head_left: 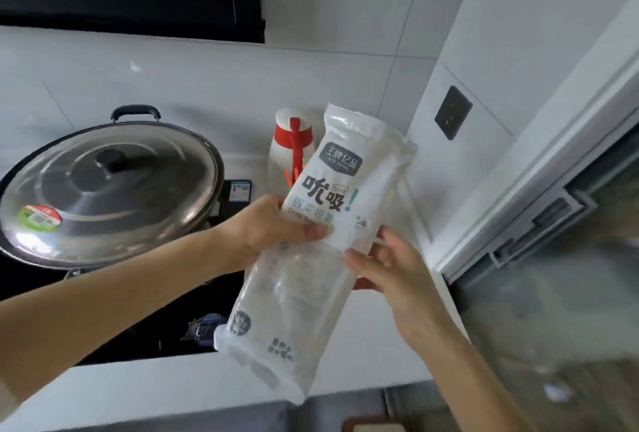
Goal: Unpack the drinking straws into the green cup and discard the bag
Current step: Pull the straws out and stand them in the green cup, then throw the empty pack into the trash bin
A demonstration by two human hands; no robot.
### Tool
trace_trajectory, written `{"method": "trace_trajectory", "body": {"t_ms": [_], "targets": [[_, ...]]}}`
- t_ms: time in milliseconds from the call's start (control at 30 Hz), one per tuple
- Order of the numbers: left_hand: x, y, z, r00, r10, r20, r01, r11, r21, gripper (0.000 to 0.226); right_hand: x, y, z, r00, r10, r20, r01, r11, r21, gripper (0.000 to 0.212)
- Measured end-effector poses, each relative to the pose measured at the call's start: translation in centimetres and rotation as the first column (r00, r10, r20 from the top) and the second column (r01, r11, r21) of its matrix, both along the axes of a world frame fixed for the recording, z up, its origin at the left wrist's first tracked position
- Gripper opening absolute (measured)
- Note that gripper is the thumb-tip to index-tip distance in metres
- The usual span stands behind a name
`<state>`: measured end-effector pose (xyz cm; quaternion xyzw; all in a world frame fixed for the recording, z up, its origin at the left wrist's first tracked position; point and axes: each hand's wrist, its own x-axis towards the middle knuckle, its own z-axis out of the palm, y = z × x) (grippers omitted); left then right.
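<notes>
A long white and clear plastic bag of drinking straws (pixel 311 258) with dark printed lettering is held tilted above the counter, its top end pointing up to the right. My left hand (pixel 273 227) grips the bag's left edge at its middle, thumb across the front. My right hand (pixel 390 269) holds the bag's right edge from behind, fingers curled around it. The bag looks sealed at both ends. No green cup is in view.
A big wok with a steel lid (pixel 103 186) sits on the black cooktop (pixel 145 324) at left. A white jug with a red lid strap (pixel 294 141) stands behind the bag. A wall socket (pixel 453 112) and window frame (pixel 539 189) are at right.
</notes>
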<state>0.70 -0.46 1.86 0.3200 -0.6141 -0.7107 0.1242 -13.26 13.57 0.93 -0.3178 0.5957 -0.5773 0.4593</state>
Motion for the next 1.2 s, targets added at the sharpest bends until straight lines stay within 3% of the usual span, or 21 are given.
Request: {"method": "trace_trajectory", "body": {"t_ms": [133,267,433,567,667,767,833,900,933,1000,1067,1200], "targets": [[-1.2,5.3,-1.8,0.998,-0.067,-0.005,0.067,0.984,0.164,0.037,-0.4,5.9,-2.5,0.993,-0.118,-0.006,0.119,0.993,0.015,0.025],[-0.9,10.8,-4.9,0.992,-0.124,-0.005,0.122,0.963,0.242,0.035,-1.7,13.3,-5.5,0.992,-0.126,0.023,0.124,0.991,0.055,0.023],[-1.8,18.7,-10.9,0.994,-0.092,0.065,0.067,0.944,0.324,0.025,-2.0,21.5,-11.4,0.956,-0.185,0.229,0.154,0.977,0.145,0.028],[-2.4,22.4,-15.1,0.976,-0.21,0.061,0.13,0.781,0.61,0.022,-3.0,26.1,-16.6,0.956,-0.253,0.147,0.22,0.953,0.207,0.025],[-2.8,23.7,-18.0,0.945,-0.318,0.075,0.175,0.687,0.705,0.03,-4.0,27.7,-20.5,0.967,-0.253,0.007,0.246,0.948,0.202,0.04],[-3.6,25.0,-21.4,0.867,-0.433,0.245,0.27,0.823,0.501,0.019,-4.2,28.3,-23.6,0.972,-0.221,-0.075,0.233,0.949,0.214,0.049],[-4.4,25.3,-25.0,0.851,-0.378,0.365,0.256,0.904,0.342,0.039,-4.8,28.5,-26.9,0.973,-0.226,-0.044,0.229,0.935,0.27,0.051],[-4.9,25.1,-29.1,0.851,-0.299,0.432,0.207,0.946,0.248,0.044,-5.9,29.3,-32.8,0.966,-0.259,0.012,0.235,0.895,0.379,0.051],[-5.0,24.9,-31.2,0.85,-0.272,0.451,0.19,0.957,0.22,0.044,-6.3,29.7,-35.8,0.967,-0.251,-0.046,0.246,0.865,0.437,0.053],[-5.0,24.9,-36.1,0.844,-0.235,0.483,0.163,0.969,0.187,0.045,-6.5,30.3,-41.8,0.943,-0.084,-0.322,0.257,0.799,0.544,0.049],[-5.0,24.9,-41.4,0.829,-0.197,0.523,0.138,0.979,0.15,0.045,-6.0,30.0,-46.7,0.827,0.198,-0.527,0.237,0.727,0.645,0.04],[-5.2,24.6,-51.1,0.8,-0.103,0.591,0.104,0.994,0.033,0.046,-5.5,28.1,-56.2,0.587,0.572,-0.573,0.105,0.648,0.755,0.052]]}}
